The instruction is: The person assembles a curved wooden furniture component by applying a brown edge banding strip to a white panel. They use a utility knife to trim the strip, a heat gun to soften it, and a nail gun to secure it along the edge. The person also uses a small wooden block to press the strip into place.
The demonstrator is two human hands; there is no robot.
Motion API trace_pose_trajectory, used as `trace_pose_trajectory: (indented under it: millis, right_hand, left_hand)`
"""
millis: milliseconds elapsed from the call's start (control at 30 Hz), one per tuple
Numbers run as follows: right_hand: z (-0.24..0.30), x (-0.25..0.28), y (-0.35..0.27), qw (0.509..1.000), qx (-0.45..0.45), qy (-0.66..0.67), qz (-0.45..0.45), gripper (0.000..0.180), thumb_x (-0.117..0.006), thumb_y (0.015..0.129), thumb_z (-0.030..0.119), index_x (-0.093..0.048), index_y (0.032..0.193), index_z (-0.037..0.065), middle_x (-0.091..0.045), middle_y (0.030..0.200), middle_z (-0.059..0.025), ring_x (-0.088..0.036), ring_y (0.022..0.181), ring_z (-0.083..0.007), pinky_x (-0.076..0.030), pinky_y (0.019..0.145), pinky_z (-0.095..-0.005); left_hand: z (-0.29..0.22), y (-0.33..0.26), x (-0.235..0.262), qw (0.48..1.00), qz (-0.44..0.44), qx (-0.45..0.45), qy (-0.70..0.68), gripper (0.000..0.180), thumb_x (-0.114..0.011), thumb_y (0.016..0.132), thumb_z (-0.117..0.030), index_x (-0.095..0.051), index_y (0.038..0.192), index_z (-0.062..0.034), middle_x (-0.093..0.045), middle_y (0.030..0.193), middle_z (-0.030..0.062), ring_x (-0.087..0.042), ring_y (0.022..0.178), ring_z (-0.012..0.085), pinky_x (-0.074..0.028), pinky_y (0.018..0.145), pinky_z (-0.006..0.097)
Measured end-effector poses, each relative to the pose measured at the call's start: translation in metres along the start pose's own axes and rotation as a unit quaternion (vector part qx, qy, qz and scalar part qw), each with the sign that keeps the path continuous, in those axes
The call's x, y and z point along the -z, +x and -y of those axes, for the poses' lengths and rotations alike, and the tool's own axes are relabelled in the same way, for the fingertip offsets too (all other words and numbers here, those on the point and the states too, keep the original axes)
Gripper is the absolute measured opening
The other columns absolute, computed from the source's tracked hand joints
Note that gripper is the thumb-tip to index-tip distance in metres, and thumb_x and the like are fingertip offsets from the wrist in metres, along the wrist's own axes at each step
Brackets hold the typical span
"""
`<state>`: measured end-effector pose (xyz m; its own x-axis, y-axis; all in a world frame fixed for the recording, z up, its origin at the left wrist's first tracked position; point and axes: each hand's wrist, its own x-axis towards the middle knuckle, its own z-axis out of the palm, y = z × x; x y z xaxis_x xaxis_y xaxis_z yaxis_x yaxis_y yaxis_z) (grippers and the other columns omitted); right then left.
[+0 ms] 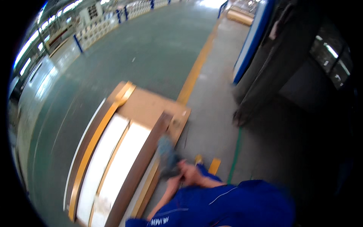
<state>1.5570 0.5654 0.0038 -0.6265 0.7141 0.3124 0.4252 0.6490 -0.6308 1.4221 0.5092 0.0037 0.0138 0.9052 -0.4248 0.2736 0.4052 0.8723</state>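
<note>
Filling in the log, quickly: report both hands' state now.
Left hand: at or inside a blurred grey object; open or closed cannot be told.
Right hand: close beside it; blurred, grip cannot be told.

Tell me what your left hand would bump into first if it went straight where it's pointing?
Probably the long brown board. The left hand, blurry and seemingly gloved, points up the picture toward the board's far end, but how high it hangs above is unclear.
</note>
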Motion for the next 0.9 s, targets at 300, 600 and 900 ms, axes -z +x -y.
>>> trace_pose_trajectory:
  millis: [300,600,900]
  right_hand:
    - [-0.155,0.067,0.125,0.950,-0.095,0.032,0.295,0.035,-0.048,0.082,0.028,-0.054,0.111,0.009,-0.056,0.106,-0.0137,-0.053,0.097,-0.0318,-0.044,0.081,-0.0408]
    - [-0.383,0.103,0.179,0.809,-0.320,-0.208,0.448,0.033,-0.048,0.080,0.029,-0.060,0.099,0.005,-0.059,0.101,-0.0165,-0.055,0.095,-0.0328,-0.044,0.081,-0.0418]
    - [-0.463,-0.025,0.273,0.797,-0.206,-0.223,0.522,0.025,-0.049,0.078,0.024,-0.060,0.089,0.003,-0.060,0.094,-0.0184,-0.057,0.091,-0.0347,-0.046,0.077,-0.0439]
  left_hand:
    - [-0.037,-0.019,0.081,0.644,-0.651,-0.043,-0.401,0.008,-0.058,0.082,-0.010,-0.050,0.081,-0.0059,-0.050,0.071,0.0027,-0.046,0.057,0.0107,-0.041,0.053,0.022]
    - [-0.061,-0.025,0.078,0.384,-0.869,0.002,-0.311,0.005,-0.051,0.083,-0.004,-0.047,0.079,-0.0039,-0.046,0.067,0.0035,-0.044,0.055,0.0126,-0.040,0.053,0.027]
    - [-0.077,0.014,0.001,0.186,-0.935,0.185,-0.238,0.016,-0.057,0.079,-0.013,-0.049,0.068,-0.0038,-0.046,0.061,0.0038,-0.043,0.054,0.0142,-0.039,0.051,0.029]
